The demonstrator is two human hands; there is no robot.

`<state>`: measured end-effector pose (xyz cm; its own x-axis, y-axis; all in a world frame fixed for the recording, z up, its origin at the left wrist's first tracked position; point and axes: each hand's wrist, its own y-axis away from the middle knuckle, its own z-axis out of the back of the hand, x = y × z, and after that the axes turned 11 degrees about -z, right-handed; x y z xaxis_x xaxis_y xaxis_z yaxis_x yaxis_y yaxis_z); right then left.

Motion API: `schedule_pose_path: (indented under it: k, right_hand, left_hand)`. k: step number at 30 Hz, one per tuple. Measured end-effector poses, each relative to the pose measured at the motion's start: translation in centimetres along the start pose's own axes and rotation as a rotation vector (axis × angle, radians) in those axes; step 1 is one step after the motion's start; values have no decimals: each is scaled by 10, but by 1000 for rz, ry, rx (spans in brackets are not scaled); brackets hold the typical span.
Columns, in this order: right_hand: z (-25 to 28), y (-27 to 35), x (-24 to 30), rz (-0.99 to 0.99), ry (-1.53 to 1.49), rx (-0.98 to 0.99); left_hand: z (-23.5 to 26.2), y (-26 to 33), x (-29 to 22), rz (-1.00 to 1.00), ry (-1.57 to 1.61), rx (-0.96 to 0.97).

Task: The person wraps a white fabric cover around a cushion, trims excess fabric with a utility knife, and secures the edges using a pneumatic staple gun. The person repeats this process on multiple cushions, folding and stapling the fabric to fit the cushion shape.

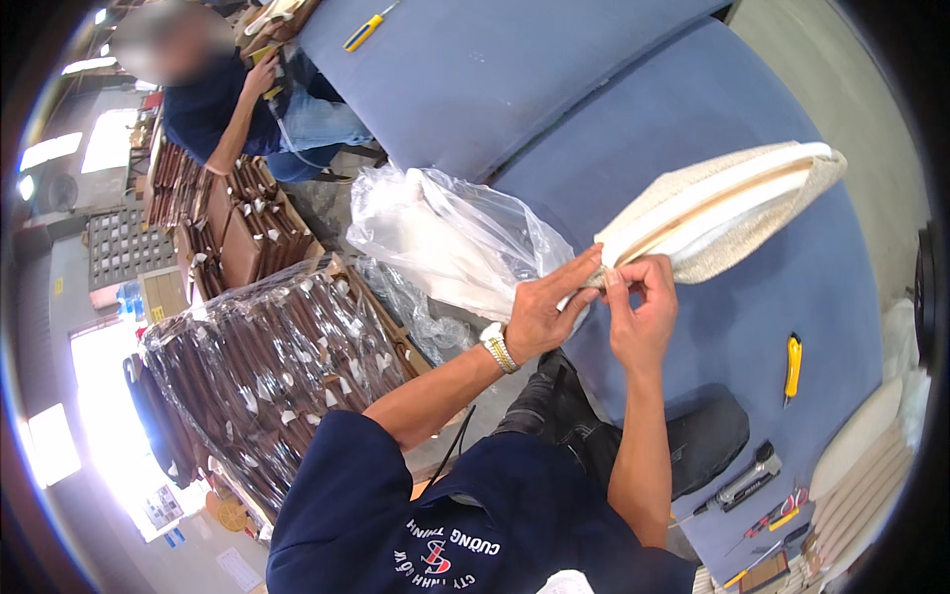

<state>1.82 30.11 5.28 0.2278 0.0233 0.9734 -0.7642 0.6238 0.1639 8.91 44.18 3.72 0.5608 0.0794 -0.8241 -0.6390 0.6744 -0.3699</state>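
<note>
A: How is the left arm held?
B: It reaches up and inward from the lower left, a watch [498, 346] on its wrist. The left hand [539, 315] lies slanted, back upward, its fingers stretched close together toward the near end of a padded panel [727, 223].

A: And that grip, is it closed?
B: The fingertips touch that end and the thumb bends in below them, but I can't tell whether anything is pinched between.

A: What about the right?
B: The forearm rises almost straight from the lower edge. The right hand [645, 307] is turned inward, index finger arched, its tip meeting the thumb. That grip is a narrow pinch on the fabric at the panel's near end, right next to the left hand's fingertips.

A: Where does the panel sit?
B: Over the blue bench [732, 119], tilted so its pale inner side and rim show, the far end pointing to the upper right. Beige woven fabric wraps its outside.

A: Anything near the hands?
B: A clear plastic bag [465, 233] lies just beyond the left hand. A yellow cutter [793, 366] rests on the bench, well to the right.
</note>
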Motion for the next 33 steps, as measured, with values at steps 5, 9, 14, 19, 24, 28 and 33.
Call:
schedule_pose_path:
  k: [5, 9, 14, 19, 24, 28, 33]
  right_hand:
    - [-5, -3, 5, 3, -22, 8]
    - [7, 1, 17, 60, 18, 36]
    - [174, 84, -51, -275, 133, -416]
    - [390, 296, -228, -701, 977, -900]
    - [365, 297, -242, -851, 1185, -795]
    - [396, 291, -249, -899, 1169, -830]
    - [420, 289, -237, -917, 1151, -710]
  left_hand:
    - [1, -2, -2, -14, -97, 15]
    - [3, -6, 8, -116, -154, -5]
    - [-7, 6, 4, -95, -205, 9]
    - [-13, 4, -8, -55, -166, 33]
    - [-18, 9, -16, -79, -178, 5]
    - [-18, 7, -17, -79, -132, -34]
    - [-27, 17, -20, -82, -81, -16]
